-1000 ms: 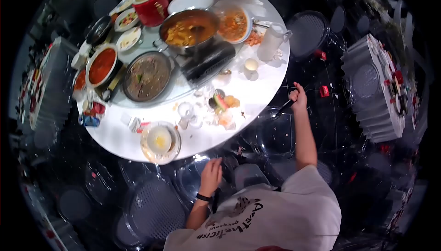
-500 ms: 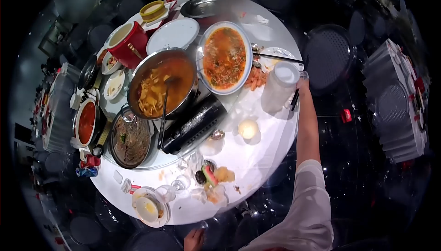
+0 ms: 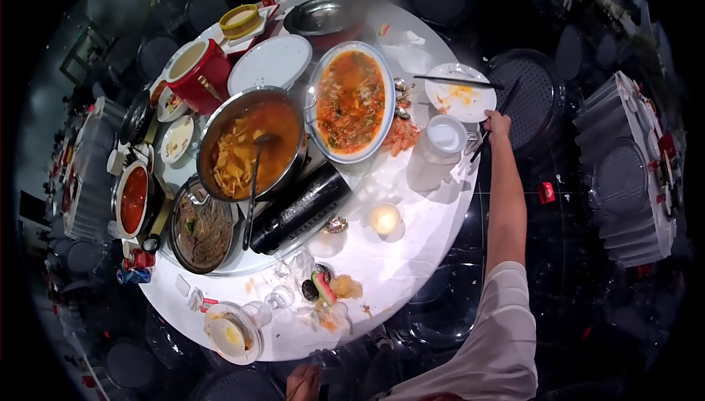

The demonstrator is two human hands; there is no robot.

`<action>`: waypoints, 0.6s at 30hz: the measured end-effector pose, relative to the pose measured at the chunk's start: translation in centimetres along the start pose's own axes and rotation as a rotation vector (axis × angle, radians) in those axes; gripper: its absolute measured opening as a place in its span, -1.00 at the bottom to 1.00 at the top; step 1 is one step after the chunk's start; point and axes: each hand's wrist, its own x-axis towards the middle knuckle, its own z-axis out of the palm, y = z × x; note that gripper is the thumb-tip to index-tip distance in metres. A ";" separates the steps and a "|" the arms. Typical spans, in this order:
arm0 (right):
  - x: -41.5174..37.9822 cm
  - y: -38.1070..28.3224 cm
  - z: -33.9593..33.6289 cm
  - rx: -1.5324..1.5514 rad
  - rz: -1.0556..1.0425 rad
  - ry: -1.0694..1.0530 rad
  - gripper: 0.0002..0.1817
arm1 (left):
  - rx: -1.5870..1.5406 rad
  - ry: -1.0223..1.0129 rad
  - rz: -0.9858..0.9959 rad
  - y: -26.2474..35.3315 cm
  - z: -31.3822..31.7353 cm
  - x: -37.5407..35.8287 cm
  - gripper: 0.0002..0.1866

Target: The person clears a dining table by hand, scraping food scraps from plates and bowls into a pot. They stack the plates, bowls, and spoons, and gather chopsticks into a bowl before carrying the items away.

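Observation:
My right hand reaches out to the table's right edge. Its fingers are closed around a black chopstick, which sticks out above and below the hand, right at the rim of a white plate with orange food scraps. Another dark chopstick lies across that plate. Nearest to this hand on the left stands a translucent container with a white round top. At the bottom edge of the view, low beside the table, my left hand is dim and partly cut off, its fingers unclear.
Mid-table stand a large soup pot with a ladle, an oval dish of red soup and a black portable stove. Food scraps and a stacked bowl lie near the front edge. A dark chair stands at the right.
My right hand has moved from beside the translucent container up and right to the plate's rim, now with the chopstick in it. The view has shifted slightly; my left hand sits lower.

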 end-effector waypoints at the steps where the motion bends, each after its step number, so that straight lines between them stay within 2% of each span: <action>1: 0.2 -2.0 -0.7 0.068 0.000 -0.061 -0.85 | 0.037 0.015 0.035 -0.4 0.1 0.3 -0.77; 6: -3.8 -15.4 -4.0 0.089 -0.108 -0.230 -0.77 | 0.073 0.158 0.246 -1.3 0.0 3.7 -0.76; 8: -8.8 -21.6 -5.5 0.111 -0.107 -0.353 -0.73 | 0.039 0.221 0.344 2.0 -2.6 5.9 -0.74; 11: -15.9 -26.8 -7.4 0.033 -0.117 -0.427 -0.72 | 0.119 0.382 0.575 10.2 -9.3 10.0 -0.67; 13: -20.4 -27.8 -8.3 0.003 -0.079 -0.479 -0.72 | 0.233 0.537 0.740 16.6 -13.9 12.4 -0.60; 14: -23.1 -27.9 -8.6 0.001 -0.049 -0.534 -0.73 | 0.281 0.562 0.755 19.8 -15.8 13.0 -0.61; 15: -25.8 -27.2 -8.7 0.002 -0.013 -0.579 -0.73 | 0.258 0.683 0.869 22.3 -16.5 14.8 -0.60; 18: -33.9 -23.8 -8.6 0.025 0.092 -0.713 -0.73 | 0.367 0.727 0.855 26.1 -16.8 18.2 -0.67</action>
